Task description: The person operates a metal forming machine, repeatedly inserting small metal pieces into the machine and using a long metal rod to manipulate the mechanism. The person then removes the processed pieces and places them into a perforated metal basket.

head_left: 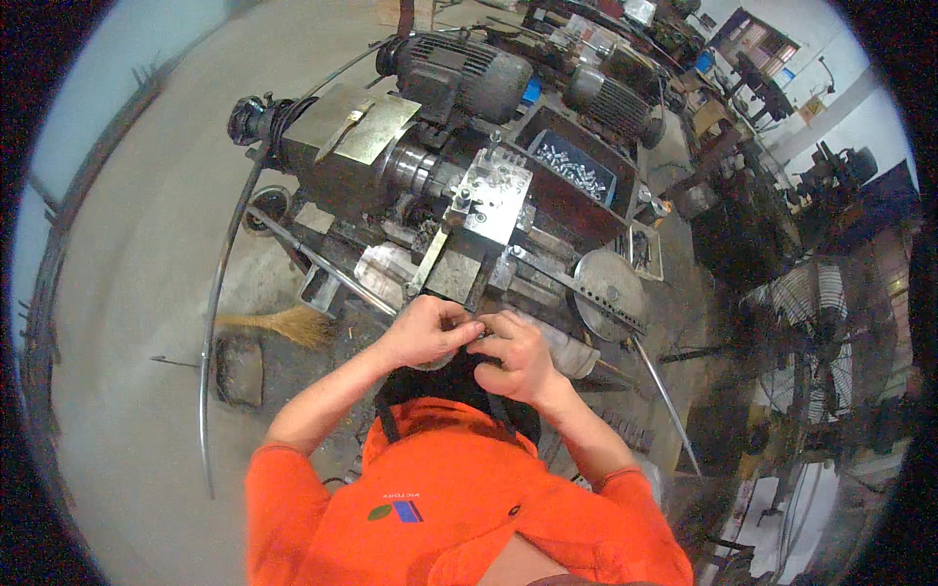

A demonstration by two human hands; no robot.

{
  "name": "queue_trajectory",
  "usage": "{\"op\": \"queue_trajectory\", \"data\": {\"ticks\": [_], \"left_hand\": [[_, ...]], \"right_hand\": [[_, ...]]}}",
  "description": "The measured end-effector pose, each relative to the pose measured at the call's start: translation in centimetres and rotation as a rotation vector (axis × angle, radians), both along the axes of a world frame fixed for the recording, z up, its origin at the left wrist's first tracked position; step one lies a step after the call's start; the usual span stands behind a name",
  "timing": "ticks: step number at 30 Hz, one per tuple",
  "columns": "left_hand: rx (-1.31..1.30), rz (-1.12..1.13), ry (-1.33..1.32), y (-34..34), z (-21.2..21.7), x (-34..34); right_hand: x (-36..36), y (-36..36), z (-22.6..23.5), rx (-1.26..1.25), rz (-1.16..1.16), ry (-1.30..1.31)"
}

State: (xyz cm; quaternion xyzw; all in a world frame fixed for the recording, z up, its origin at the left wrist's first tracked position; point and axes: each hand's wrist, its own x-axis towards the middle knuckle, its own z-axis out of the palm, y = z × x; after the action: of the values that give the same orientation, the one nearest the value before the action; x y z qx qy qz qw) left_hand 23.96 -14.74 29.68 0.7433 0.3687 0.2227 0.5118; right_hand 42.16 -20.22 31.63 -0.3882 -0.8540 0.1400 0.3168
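In front of my body, close to the near side of a small lathe (352,186), my two hands meet with the fingertips almost touching. My left hand (428,332) is closed in a pinch. My right hand (518,355) has its fingers curled in against the left thumb. Whatever lies between the fingertips is too small and hidden to name. Just beyond the hands is the machine's slide with a shiny metal tool block (496,195). The chuck (408,168) sits to the left of that block.
A blue tray (576,166) of small metal parts lies in a box behind the lathe. Electric motors (467,76) stand at the back. A round metal disc (610,293) and a slanting rod (668,405) are at the right. A straw broom (278,324) lies on the left floor.
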Motion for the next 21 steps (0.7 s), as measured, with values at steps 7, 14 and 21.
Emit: {"op": "queue_trajectory", "data": {"ticks": [7, 14, 21], "left_hand": [[-0.072, 0.065, -0.054, 2.0, 1.0, -1.0], [0.288, 0.081, 0.213, 4.8, 4.0, -9.5], [0.485, 0.707, 1.120, 1.7, 2.2, -27.6]], "right_hand": [[-0.3, 3.6, 1.0, -0.131, 0.111, -0.003], [-1.6, 10.2, 3.1, 0.079, 0.060, -0.188], [-4.3, 22.5, 0.3, -0.042, -0.306, -0.569]]}}
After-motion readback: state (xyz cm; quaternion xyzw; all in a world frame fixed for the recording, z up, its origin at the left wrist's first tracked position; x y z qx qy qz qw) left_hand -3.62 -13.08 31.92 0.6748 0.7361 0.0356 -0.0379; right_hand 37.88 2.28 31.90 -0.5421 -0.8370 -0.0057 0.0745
